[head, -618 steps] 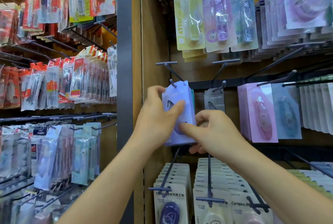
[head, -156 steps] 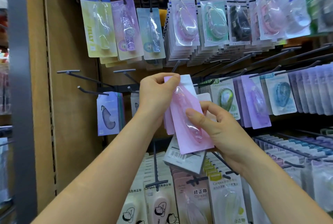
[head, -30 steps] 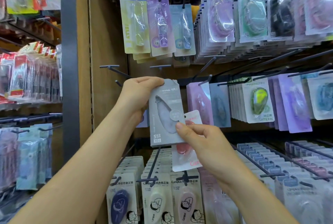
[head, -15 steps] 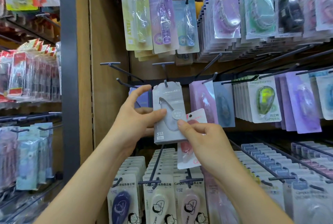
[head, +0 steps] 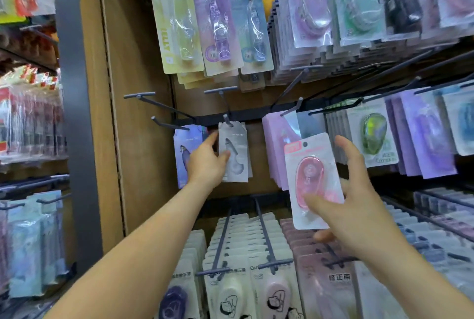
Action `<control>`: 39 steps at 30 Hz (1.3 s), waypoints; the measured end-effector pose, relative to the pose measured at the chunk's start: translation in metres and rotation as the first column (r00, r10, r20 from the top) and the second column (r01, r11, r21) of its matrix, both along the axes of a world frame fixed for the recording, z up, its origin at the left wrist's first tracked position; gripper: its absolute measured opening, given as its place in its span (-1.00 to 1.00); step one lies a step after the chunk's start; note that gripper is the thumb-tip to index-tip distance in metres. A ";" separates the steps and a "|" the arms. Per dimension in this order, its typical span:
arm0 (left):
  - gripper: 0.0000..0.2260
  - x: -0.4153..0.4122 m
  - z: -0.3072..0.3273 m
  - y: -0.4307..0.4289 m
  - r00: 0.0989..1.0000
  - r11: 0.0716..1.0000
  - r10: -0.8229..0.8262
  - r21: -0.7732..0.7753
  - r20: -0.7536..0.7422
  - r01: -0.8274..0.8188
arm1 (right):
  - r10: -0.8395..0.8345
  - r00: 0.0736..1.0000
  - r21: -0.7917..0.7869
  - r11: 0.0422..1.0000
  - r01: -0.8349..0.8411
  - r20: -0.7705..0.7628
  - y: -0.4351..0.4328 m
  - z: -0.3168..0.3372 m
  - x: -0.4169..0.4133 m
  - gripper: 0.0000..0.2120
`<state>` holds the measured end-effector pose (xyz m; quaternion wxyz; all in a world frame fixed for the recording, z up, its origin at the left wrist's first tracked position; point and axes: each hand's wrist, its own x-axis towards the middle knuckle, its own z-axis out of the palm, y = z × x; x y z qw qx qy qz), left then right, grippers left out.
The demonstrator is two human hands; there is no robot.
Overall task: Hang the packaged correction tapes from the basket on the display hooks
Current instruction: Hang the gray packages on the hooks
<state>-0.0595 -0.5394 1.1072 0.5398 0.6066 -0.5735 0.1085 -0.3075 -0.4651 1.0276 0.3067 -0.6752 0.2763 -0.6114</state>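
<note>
- Fingers of the left hand run up the left edge of the grey pack with the thumb laid across its front, so the hand pinches that edge lightly.
- Half a second ago both hands held this pack at the tip of the hook. Now its hang hole is over the hook and the card hangs further back, near the dark back bar. I judge it as good as hung: the left hand has only to let go.
- The right hand has come away to the right and carries the pink pack alone. Its thumb is on the lower front and its other fingers are spread wide behind the card. A moment ago this pack was tucked behind the grey one.
- The pink pack looks to be next. No matching card shows on the display, so I cannot tell which hook it belongs on. The basket is out of view.
- Edges: the grey pack hangs just beside the blue pack, with the left hand between them. To its right a strip of bare backboard separates it from the lilac stack.
- The pink pack's upper left corner sits in front of that stack; whether they touch I cannot tell.
- Room: the lower hooks jut out under both forearms, and an empty price bar sticks out above the grey pack. Drawing the left hand straight back looks cleanest, since a dropped wrist could catch a hook end.
</note>
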 end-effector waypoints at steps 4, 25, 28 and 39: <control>-0.56 0.002 0.006 -0.017 0.982 0.984 0.163 0.055 0.098 -0.169 | 0.139 0.986 0.077 0.986 -0.146 0.092 -0.003 -0.001 -0.008 -0.50; -0.87 -0.085 -0.006 0.126 0.801 0.802 -0.598 -0.019 -0.034 0.597 | 0.226 0.968 -0.017 0.974 -0.225 0.108 0.015 0.000 -0.027 -0.59; -0.91 -0.082 -0.018 0.126 0.775 0.789 -0.611 -0.037 -0.162 0.614 | 0.174 0.977 -0.049 0.984 -0.169 0.120 0.018 0.004 -0.035 -0.51; -0.74 -0.101 -0.042 0.134 0.703 0.725 -0.680 -0.044 -0.206 0.688 | 0.054 0.996 -0.172 0.984 -0.041 0.075 0.026 -0.007 -0.065 -0.68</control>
